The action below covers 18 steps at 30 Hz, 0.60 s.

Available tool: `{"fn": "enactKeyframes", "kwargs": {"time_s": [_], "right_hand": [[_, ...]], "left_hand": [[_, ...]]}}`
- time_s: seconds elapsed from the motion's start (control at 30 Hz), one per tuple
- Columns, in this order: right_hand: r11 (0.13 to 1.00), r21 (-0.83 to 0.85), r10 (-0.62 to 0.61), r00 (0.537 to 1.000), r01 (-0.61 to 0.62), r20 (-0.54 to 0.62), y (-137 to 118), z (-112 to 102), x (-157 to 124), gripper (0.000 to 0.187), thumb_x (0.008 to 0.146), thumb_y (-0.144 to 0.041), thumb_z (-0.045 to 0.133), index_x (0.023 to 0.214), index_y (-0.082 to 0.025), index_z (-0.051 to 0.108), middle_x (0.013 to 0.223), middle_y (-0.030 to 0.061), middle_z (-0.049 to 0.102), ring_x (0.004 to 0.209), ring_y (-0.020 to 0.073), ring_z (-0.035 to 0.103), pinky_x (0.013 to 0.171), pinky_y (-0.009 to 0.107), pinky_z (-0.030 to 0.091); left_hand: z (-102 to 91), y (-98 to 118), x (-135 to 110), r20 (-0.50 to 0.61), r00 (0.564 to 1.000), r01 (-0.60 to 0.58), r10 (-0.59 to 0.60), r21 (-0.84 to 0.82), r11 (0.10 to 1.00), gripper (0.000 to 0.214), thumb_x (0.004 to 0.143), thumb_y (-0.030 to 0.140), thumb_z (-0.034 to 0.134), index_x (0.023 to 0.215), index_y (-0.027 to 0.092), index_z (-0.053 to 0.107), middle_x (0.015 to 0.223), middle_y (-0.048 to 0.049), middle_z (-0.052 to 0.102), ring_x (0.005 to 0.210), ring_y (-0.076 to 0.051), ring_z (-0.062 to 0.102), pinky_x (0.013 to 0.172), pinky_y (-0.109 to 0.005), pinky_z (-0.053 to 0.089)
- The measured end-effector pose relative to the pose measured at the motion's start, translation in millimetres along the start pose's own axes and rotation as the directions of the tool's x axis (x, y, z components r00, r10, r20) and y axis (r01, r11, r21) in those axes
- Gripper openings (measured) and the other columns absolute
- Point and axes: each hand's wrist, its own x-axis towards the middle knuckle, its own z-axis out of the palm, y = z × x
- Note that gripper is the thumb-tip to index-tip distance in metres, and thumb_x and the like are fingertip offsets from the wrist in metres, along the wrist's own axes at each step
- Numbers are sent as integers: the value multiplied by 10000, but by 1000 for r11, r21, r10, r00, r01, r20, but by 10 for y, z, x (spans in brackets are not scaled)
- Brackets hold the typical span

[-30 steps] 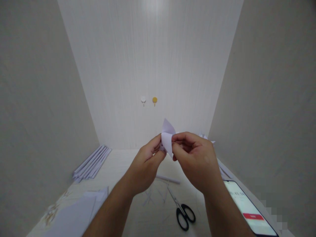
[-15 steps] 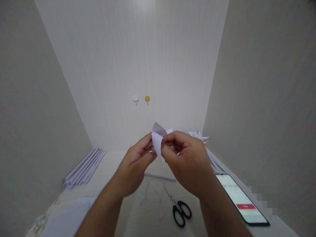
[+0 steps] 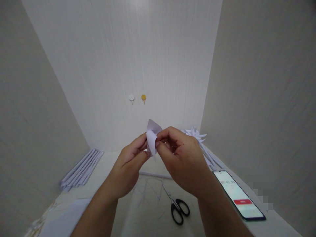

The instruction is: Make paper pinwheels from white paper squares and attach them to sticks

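Note:
A small piece of white paper [image 3: 151,141] with curled, folded flaps is held up between both hands above the table. My left hand [image 3: 132,164] pinches it from the left, thumb low and fingers behind. From the right, my right hand [image 3: 181,158] grips a flap's edge between thumb and forefinger. Part of the paper is hidden by the fingers. Below the hands, a rolled white paper stick [image 3: 155,175] lies across the table. Black-handled scissors [image 3: 178,207] lie nearer to me, with thin paper scraps [image 3: 148,192] to their left.
Several rolled paper sticks [image 3: 82,169] are bundled at the left. White paper sheets [image 3: 66,217] lie at front left. Paper pinwheels [image 3: 195,133] on sticks rest at the back right, near a phone [image 3: 239,194] showing a timer. Two hooks [image 3: 143,97] are on the back wall.
The view has shifted slightly, so most things appear a little further left. Both hands keep hold of the paper; the right fingers have moved slightly against its flap.

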Motion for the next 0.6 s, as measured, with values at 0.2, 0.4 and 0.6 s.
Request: {"fn": "enactKeyframes", "kwargs": {"time_s": [0.2, 0.4, 0.6], "right_hand": [[981, 151, 115, 991, -125, 74, 23, 2, 22, 96, 901, -162, 657, 863, -211, 731, 615, -49, 636, 561, 120, 576, 532, 242, 426], [945, 273, 152, 982, -178, 112, 60, 7, 55, 105, 869, -139, 647, 870, -194, 736, 663, -41, 662, 583, 113, 583, 532, 228, 455], [866, 449, 164, 974, -219, 159, 77, 14, 75, 84, 817, -131, 636, 840, -176, 704, 594, -58, 624, 543, 99, 567, 505, 207, 446]], "left_hand": [[-16, 34, 11, -60, 997, -45, 55, 166, 985, 364, 990, 186, 514, 1227, 257, 780, 1137, -28, 764, 1077, -221, 660, 926, -329, 513], [-24, 67, 10, -65, 991, -94, 115, 264, 960, 323, 1014, 224, 517, 1193, 225, 786, 1166, -64, 722, 1081, -237, 626, 949, -359, 491], [3, 36, -3, -162, 982, -60, 93, 195, 979, 292, 1014, 237, 559, 1237, 232, 748, 1200, -64, 695, 1138, -233, 617, 957, -348, 484]]}}
